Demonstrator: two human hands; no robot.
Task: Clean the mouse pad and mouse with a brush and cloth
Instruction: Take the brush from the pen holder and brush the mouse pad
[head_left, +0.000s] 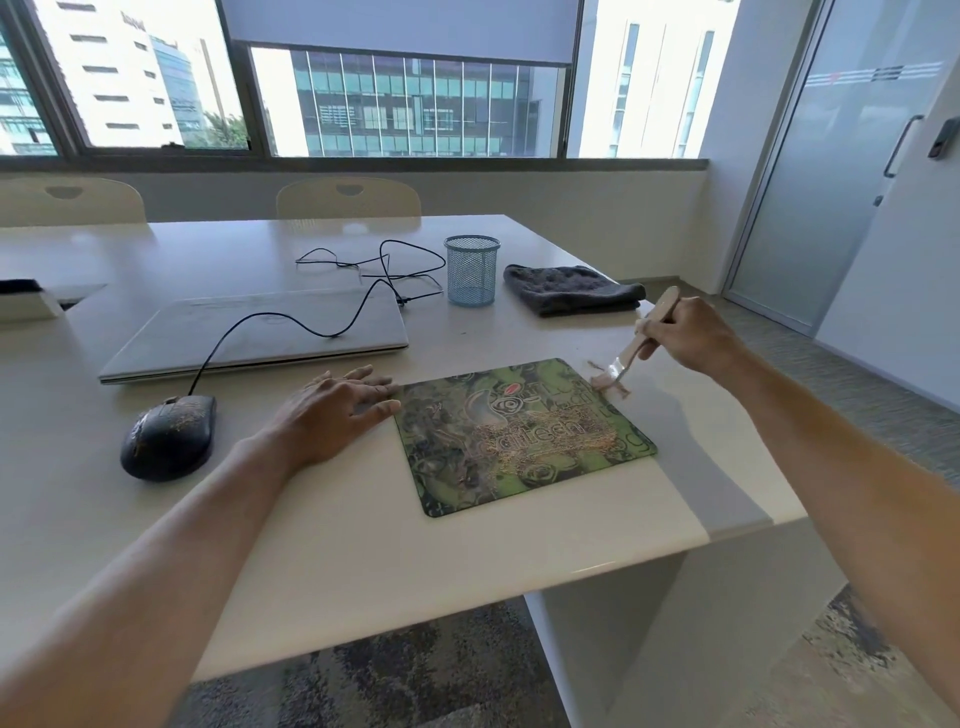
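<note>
Head: wooden brush over crumb-strewn rectangular mouse pad.

The mouse pad lies on the table near its front edge. The mouse sits well to the left, with the left hand flat between them, touching the pad. The laptop lies behind the mouse. The cup stands behind the pad, the cloth just right of it. The right hand holds the brush at the pad's far right corner.
</note>
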